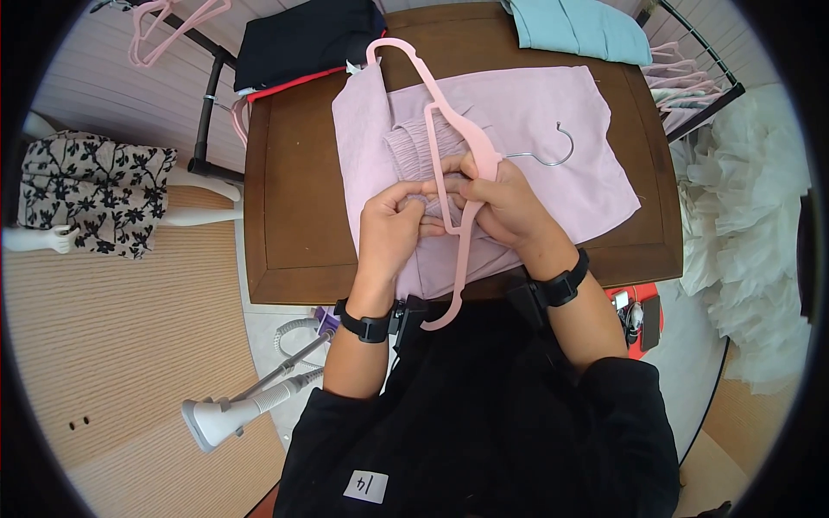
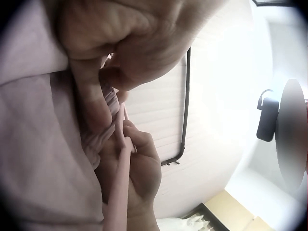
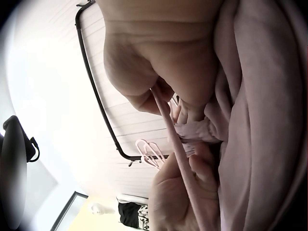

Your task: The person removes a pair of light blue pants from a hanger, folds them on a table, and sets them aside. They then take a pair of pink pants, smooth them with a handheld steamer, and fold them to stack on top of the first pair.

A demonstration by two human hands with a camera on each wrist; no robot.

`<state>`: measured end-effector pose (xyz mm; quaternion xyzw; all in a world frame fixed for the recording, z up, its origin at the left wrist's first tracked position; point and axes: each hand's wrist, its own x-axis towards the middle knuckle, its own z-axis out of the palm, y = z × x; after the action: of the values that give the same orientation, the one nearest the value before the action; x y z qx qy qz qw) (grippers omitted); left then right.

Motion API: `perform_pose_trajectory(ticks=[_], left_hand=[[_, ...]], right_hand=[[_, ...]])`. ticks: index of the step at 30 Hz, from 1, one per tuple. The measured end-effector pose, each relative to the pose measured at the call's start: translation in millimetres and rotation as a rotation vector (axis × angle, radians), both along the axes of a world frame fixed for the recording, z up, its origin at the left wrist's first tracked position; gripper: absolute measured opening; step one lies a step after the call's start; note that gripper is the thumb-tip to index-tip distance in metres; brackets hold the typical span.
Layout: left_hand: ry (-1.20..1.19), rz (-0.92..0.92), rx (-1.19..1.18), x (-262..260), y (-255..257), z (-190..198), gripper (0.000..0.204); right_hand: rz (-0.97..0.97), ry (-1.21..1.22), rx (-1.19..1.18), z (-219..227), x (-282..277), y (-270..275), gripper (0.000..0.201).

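A pale pink garment (image 1: 553, 99) with a gathered, elastic-looking section (image 1: 409, 148) lies spread over the wooden table. Above it, a pink clothes hanger (image 1: 473, 136) with a metal hook (image 1: 566, 154) is turned sideways, its hook toward the right. My right hand (image 1: 511, 209) grips the hanger near its middle, fingertips reaching to the gathered fabric. My left hand (image 1: 387, 231) pinches that gathered fabric (image 2: 107, 107) between thumb and fingers. Both hands' fingertips meet close together behind the hanger's bar, partly hidden by it.
Folded dark clothes (image 1: 306, 43) lie at the table's (image 1: 294, 207) back left, a folded light blue garment (image 1: 579, 30) at the back right. Racks with pink hangers (image 1: 682, 78) stand on both sides. A garment steamer (image 1: 224, 421) is at lower left, white tulle (image 1: 743, 242) at right.
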<state>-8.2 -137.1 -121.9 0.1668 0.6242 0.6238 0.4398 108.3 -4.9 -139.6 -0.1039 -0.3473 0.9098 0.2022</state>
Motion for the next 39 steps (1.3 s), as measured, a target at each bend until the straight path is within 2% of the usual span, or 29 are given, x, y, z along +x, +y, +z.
perform_pose_trajectory(ticks=[3,6,15,18,21,23,26,30,32,35,37,39], left_hand=[[0.029,-0.004,0.011,0.1,-0.8,-0.3,0.026],[0.092,-0.035,0.039,0.5,-5.5,-6.3,0.027],[0.215,0.040,0.054,2.5,-13.9,-19.4,0.025],[0.290,-0.048,-0.001,-4.4,-17.6,-16.8,0.023],[0.328,-0.156,0.099,-11.0,-21.8,-12.1,0.019],[0.417,-0.306,0.090,-12.6,-25.5,-4.0,0.019],[0.437,-0.317,0.030,-12.3,-21.9,-7.0,0.022],[0.520,-0.272,0.019,-10.6,-23.3,-18.6,0.021],[0.285,-0.113,0.187,-8.1,-25.1,-19.4,0.019],[0.284,-0.017,0.282,-11.2,-33.7,-3.0,0.022],[0.401,0.052,0.310,-19.0,-43.3,7.7,0.028],[0.416,0.065,0.397,-24.8,-51.6,23.1,0.029]], right_hand=[[0.011,-0.031,-0.093,10.0,0.1,-1.0,0.011],[0.019,-0.043,-0.078,4.0,-2.6,0.0,0.011],[-0.031,-0.078,-0.016,5.5,-1.4,0.2,0.017],[-0.017,-0.049,-0.048,1.8,-1.1,2.5,0.017],[-0.022,-0.097,-0.034,6.1,-1.4,1.5,0.018],[-0.015,-0.097,-0.039,5.3,-1.3,1.4,0.018],[-0.005,-0.103,-0.029,-0.4,-2.1,1.1,0.019],[-0.030,-0.148,0.007,6.2,-1.9,-0.6,0.019],[-0.044,-0.157,0.017,10.3,-0.8,-0.7,0.021],[-0.085,-0.142,0.010,10.5,1.0,2.7,0.023],[-0.112,-0.122,-0.007,10.3,1.4,4.7,0.024],[-0.015,-0.172,0.080,10.9,1.1,5.7,0.017]])
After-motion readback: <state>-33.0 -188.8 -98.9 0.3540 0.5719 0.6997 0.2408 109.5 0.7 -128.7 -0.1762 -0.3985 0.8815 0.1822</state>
